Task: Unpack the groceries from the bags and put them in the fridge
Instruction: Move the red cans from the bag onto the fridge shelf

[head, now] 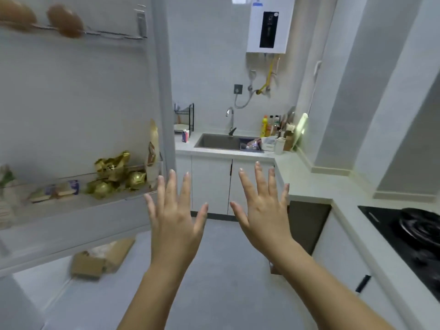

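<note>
The fridge door stands swung open on the left. Its lower door shelf carries gold-wrapped items, a tall pale packet and small boxes. Brown eggs sit in the top door rack. A brown paper bag lies on the floor below the door. My left hand and my right hand are raised in mid-air in front of me, backs toward me, fingers spread and straight, holding nothing. The left hand is just right of the door's edge.
A white counter runs along the back and right, with a sink, tap, bottles and a dish rack. A black gas hob sits at the right. A water heater hangs on the wall. Grey floor lies ahead.
</note>
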Motion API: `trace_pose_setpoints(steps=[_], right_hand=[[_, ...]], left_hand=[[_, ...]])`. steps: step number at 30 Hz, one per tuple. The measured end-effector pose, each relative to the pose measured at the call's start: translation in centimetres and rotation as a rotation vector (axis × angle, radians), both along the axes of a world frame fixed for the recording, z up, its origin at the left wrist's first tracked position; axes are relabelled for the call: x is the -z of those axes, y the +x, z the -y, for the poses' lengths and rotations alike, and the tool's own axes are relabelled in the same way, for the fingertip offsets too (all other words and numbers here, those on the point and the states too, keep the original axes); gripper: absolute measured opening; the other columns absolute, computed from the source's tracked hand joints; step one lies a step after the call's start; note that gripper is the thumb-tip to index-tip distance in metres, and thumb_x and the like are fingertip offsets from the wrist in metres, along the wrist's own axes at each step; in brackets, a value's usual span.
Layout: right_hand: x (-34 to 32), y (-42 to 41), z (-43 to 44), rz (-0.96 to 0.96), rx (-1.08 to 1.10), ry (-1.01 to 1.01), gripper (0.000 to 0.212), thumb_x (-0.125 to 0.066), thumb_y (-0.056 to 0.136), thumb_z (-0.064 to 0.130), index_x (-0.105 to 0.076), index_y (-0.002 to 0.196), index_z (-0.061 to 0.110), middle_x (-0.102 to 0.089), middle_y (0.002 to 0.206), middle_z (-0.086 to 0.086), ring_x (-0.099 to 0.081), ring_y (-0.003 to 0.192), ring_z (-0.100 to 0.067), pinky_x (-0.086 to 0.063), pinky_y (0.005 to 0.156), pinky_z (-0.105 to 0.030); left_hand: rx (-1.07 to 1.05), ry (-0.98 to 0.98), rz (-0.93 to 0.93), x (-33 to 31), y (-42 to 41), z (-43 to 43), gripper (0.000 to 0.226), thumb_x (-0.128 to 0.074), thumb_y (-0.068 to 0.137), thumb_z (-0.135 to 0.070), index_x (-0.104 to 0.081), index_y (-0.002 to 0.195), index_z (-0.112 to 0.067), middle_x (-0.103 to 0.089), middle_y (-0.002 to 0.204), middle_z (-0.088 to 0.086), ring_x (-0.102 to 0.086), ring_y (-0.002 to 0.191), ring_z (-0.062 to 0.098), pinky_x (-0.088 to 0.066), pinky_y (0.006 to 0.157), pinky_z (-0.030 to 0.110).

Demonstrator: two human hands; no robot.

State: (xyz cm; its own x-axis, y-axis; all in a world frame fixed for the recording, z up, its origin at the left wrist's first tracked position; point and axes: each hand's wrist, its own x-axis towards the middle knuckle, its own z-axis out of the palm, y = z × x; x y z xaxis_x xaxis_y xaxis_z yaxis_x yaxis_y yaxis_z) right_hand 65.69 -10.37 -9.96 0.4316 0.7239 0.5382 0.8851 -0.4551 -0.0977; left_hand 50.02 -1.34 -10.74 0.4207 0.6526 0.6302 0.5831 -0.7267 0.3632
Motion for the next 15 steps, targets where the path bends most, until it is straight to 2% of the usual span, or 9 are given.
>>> trace_pose_setpoints(steps=[3,5,8,10,15], right_hand=[[0.8,3.7,4.7,0.007,0.074,-0.015,0.072,-0.039,0.096,0.056,-0.002,0.154,0.033,0.009,0.163,-0.005,0.017,0.148,-0.03,0.007,0.113,-0.059],[1.1,5.9,7.8,0.019,0.134,-0.009,0.073,-0.041,0.096,0.055,-0.005,0.154,0.032,0.005,0.163,-0.006,0.013,0.148,-0.032,0.007,0.112,-0.058],[1.5,8.8,12.4,0.015,0.254,-0.019,0.072,-0.042,0.095,0.055,-0.01,0.154,0.03,-0.001,0.163,-0.008,0.006,0.149,-0.035,0.005,0.111,-0.06],[1.8,10.5,15.5,-0.007,0.337,-0.031,0.071,-0.038,0.095,0.056,-0.009,0.155,0.03,0.0,0.163,-0.009,0.008,0.149,-0.035,0.005,0.112,-0.061],[3.0,13.7,22.7,-0.061,0.526,-0.034,0.07,-0.029,0.095,0.056,-0.001,0.154,0.03,0.006,0.163,-0.008,0.013,0.148,-0.034,0.002,0.114,-0.063]], left_hand=[[-0.033,-0.034,-0.058,1.3,4.3,3.5,0.073,-0.024,0.094,-0.063,-0.014,0.154,-0.023,-0.008,0.161,0.009,0.005,0.148,0.027,0.008,0.112,0.053],[-0.026,-0.079,-0.113,2.1,7.1,5.8,0.078,-0.021,0.088,-0.063,-0.008,0.154,-0.023,-0.003,0.162,0.01,0.009,0.148,0.029,0.009,0.111,0.056],[0.022,-0.133,-0.216,3.0,11.4,9.0,0.08,-0.023,0.089,-0.064,0.012,0.15,-0.026,0.012,0.161,0.01,0.019,0.146,0.03,0.012,0.11,0.06],[0.068,-0.138,-0.267,3.3,14.1,11.0,0.08,-0.023,0.091,-0.064,0.025,0.144,-0.028,0.022,0.159,0.009,0.026,0.143,0.03,0.016,0.108,0.06],[0.234,-0.098,-0.312,3.6,20.3,16.1,0.079,-0.022,0.093,-0.064,0.026,0.144,-0.027,0.026,0.157,0.008,0.029,0.142,0.031,0.017,0.106,0.062]])
